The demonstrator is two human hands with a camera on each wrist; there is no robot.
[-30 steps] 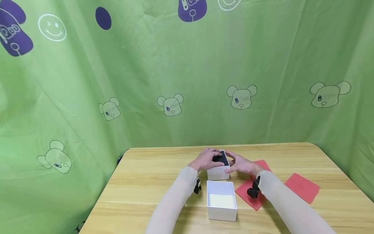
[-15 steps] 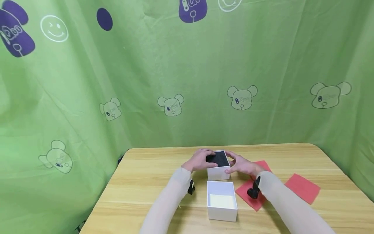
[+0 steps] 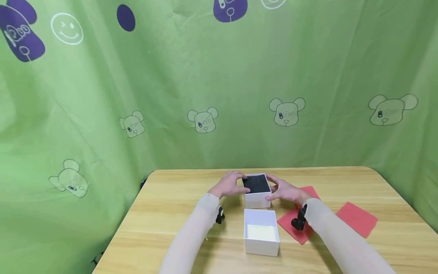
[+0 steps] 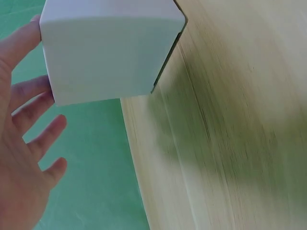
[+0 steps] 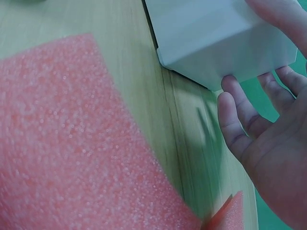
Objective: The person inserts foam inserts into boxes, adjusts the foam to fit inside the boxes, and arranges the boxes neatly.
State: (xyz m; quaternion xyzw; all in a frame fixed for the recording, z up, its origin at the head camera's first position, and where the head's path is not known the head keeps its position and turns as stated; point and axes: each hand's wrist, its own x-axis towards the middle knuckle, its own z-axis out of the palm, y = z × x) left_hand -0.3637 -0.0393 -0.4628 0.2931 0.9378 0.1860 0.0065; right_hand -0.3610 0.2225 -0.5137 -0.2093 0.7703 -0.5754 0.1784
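A white box point(image 3: 257, 200) with a black insert point(image 3: 256, 184) just under its rim stands upright towards the back of the table. My left hand point(image 3: 228, 185) is at its left side, thumb and forefinger reaching the rim. In the left wrist view, the other left-hand fingers point(image 4: 53, 132) are spread, some apart from the white wall. Around the right side, my right hand point(image 3: 285, 191) holds the box, thumb near the front corner. In the right wrist view, the right fingertips point(image 5: 229, 82) touch the lower part of the wall.
A second white box point(image 3: 261, 247), open-topped with nothing inside, stands in front of the first. Red foam sheets lie at the right: one sheet point(image 3: 295, 227) under the right wrist, another point(image 3: 357, 219) farther right. A green curtain point(image 3: 239, 144) hangs behind the table point(image 3: 154, 228).
My left hand has drawn back leftwards from over the black insert to the box's left rim, baring the insert's top. The right hand keeps its place on the box. The view has shifted slightly.
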